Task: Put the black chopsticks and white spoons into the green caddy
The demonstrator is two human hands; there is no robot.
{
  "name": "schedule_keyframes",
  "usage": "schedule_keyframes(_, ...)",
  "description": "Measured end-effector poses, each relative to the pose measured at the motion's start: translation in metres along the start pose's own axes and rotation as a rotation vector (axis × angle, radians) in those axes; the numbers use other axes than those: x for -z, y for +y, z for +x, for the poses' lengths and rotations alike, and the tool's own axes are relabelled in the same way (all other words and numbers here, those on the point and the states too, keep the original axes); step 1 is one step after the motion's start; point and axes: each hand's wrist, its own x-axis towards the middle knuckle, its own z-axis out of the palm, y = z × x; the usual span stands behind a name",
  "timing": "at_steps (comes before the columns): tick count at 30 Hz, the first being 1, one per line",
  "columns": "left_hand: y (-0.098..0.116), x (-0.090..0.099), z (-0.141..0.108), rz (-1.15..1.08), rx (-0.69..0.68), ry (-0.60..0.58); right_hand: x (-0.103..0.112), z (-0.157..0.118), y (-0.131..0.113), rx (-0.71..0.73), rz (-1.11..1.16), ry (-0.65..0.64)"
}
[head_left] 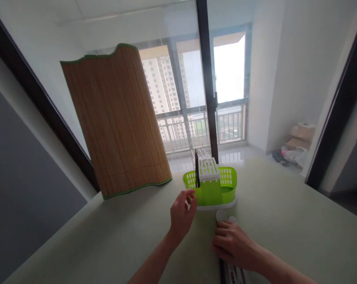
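Observation:
A green cutlery basket (207,193) with a white slotted top stands on the table, and thin black chopsticks (197,169) rise upright from its left part. Just in front of its left corner is my left hand (182,213), its fingers loosely curved, the thumb apart and nothing held. My right hand (233,242) rests, fingers bent down, over a group of utensils. Past its fingertips show the bowls of a white spoon (221,215) and a second white spoon (232,219). Dark, slim utensils (222,272) stick out below the palm. What the fingers grip is hidden.
A bamboo mat (116,122) with green edging stands, partly curled, at the table's (107,236) back left. Behind the table is a dark-framed glass door (207,79). Boxes and bags (298,144) lie on the floor at the far right.

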Motion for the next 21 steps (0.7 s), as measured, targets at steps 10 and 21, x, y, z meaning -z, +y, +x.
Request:
schedule_keyframes(10, -0.003, 0.000, -0.068, 0.020, 0.160, -0.413, 0.002, -0.004, -0.010, -0.046, 0.176, -0.080)
schedule_keyframes(21, 0.001, -0.004, -0.069, 0.502, 0.181, -0.549, -0.003, -0.005, -0.017, 0.000, 0.321, -0.111)
